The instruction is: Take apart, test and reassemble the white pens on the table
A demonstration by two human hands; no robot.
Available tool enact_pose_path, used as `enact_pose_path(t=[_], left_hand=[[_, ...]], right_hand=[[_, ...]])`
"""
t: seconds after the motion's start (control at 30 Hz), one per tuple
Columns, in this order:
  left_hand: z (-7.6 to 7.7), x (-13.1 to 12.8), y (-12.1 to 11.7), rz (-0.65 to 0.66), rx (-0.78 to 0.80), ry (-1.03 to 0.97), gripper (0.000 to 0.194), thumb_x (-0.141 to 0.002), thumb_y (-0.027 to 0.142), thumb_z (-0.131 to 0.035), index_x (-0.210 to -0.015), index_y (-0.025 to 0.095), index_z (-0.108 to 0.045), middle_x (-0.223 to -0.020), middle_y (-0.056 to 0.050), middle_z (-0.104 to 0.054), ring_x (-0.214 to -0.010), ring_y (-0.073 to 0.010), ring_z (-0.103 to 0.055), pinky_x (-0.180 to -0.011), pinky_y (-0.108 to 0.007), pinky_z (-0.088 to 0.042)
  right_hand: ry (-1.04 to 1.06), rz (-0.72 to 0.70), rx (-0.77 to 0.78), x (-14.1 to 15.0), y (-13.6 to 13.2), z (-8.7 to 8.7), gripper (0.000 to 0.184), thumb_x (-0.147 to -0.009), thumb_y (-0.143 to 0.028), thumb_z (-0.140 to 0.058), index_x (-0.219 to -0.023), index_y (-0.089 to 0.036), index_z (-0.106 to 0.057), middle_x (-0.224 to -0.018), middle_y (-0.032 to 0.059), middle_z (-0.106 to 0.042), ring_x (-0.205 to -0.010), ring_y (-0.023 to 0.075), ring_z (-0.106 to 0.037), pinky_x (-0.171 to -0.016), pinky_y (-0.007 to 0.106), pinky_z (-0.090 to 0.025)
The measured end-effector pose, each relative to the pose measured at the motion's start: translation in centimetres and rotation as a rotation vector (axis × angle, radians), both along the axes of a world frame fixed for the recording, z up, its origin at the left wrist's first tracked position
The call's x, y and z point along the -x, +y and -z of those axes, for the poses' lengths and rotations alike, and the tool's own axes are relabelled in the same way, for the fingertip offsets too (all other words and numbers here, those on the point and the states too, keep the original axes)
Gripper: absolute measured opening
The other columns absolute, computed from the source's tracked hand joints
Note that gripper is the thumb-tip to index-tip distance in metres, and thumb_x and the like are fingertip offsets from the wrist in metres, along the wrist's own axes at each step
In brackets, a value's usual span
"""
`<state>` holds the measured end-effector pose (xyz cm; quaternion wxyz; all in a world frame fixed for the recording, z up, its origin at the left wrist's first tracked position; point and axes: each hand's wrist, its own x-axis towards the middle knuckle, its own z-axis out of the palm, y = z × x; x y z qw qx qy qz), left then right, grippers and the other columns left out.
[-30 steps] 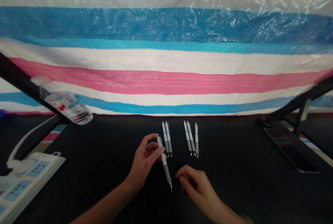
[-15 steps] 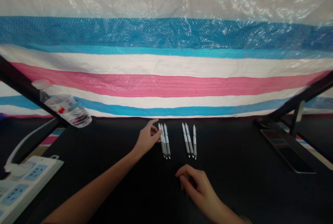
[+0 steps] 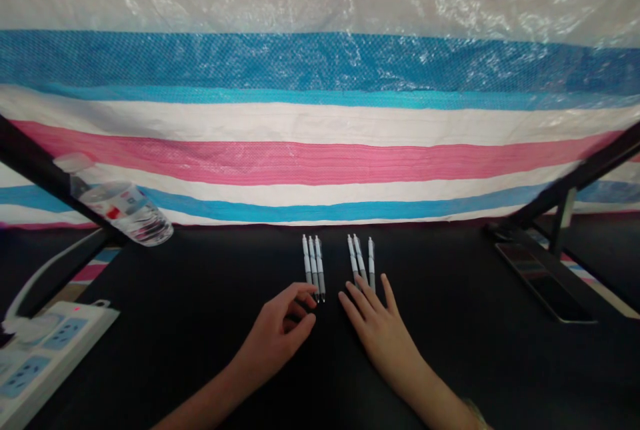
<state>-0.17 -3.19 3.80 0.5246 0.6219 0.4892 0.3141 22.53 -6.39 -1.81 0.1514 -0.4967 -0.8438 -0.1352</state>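
Note:
Two groups of white and grey pens lie side by side on the black table (image 3: 200, 323), tips toward me. The left group (image 3: 313, 265) has three pens, and so does the right group (image 3: 361, 261). My left hand (image 3: 280, 333) rests just below the left group, fingers loosely curled and apart, with nothing in it. My right hand (image 3: 377, 323) lies flat, fingers stretched out, fingertips touching the lower ends of the right group.
A clear water bottle (image 3: 117, 207) leans at the left against a black frame bar. A white power strip (image 3: 43, 350) sits at the near left. A dark phone (image 3: 545, 282) lies at the right. A striped plastic sheet (image 3: 320, 150) hangs behind the table.
My left hand set its pen down beside the two left pens, then drew back toward me. My right hand moved forward and flattened onto the right group.

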Motion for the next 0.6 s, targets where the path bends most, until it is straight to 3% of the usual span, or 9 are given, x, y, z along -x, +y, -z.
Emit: enact_pose_path(t=[0.1,0.27,0.43,0.5,0.6], left_hand=[[-0.2,-0.3,-1.2,0.024,-0.007,-0.007,0.029,-0.083,0.024,-0.065,-0.112,0.023,-0.07,-0.097,-0.008,-0.069,-0.076,-0.0212,-0.068,-0.061,-0.029,-0.057],[1.0,-0.5,-1.4,-0.05,-0.034,-0.084,0.021,-0.085,0.024,-0.063,-0.105,0.023,-0.071,-0.093,-0.007,-0.07,-0.077,-0.0219,-0.069,-0.067,-0.032,-0.059],[1.7,0.2,-1.0,-0.108,-0.132,-0.076,0.016,-0.088,0.026,-0.062,-0.101,0.024,-0.071,-0.086,-0.004,-0.07,-0.075,-0.022,-0.07,-0.067,-0.033,-0.06],[2.1,0.6,-0.6,-0.13,-0.224,-0.003,0.015,-0.091,0.026,-0.059,-0.101,0.024,-0.069,-0.089,-0.005,-0.07,-0.08,-0.0228,-0.071,-0.073,-0.035,-0.06],[3.3,1.2,0.1,-0.162,-0.483,0.221,0.022,-0.091,0.022,-0.058,-0.111,0.023,-0.065,-0.106,-0.009,-0.068,-0.099,-0.0277,-0.068,-0.091,-0.047,-0.056]], right_hand=[[-0.013,0.024,-0.031,0.2,-0.2,0.0,0.029,-0.097,-0.016,-0.054,-0.123,-0.021,-0.066,-0.124,0.0095,-0.071,-0.121,0.0337,-0.057,-0.114,0.063,-0.022],[-0.019,0.063,-0.049,0.2,-0.3,-0.4,0.026,-0.094,-0.013,-0.059,-0.117,-0.021,-0.069,-0.116,0.0086,-0.073,-0.104,0.0321,-0.062,-0.101,0.056,-0.038],[-0.023,-0.025,-0.01,0.0,-0.2,-1.0,0.025,-0.093,-0.012,-0.062,-0.116,-0.019,-0.067,-0.114,0.0079,-0.072,-0.102,0.0288,-0.061,-0.092,0.044,-0.045],[-0.02,-0.063,0.012,-0.2,-0.1,-1.3,0.024,-0.093,-0.012,-0.063,-0.116,-0.018,-0.066,-0.112,0.008,-0.071,-0.101,0.0275,-0.061,-0.089,0.041,-0.046],[-0.005,-0.132,0.032,-0.4,-0.1,-1.7,0.02,-0.093,-0.012,-0.064,-0.112,-0.017,-0.066,-0.105,0.0072,-0.071,-0.097,0.0264,-0.061,-0.087,0.039,-0.047]])
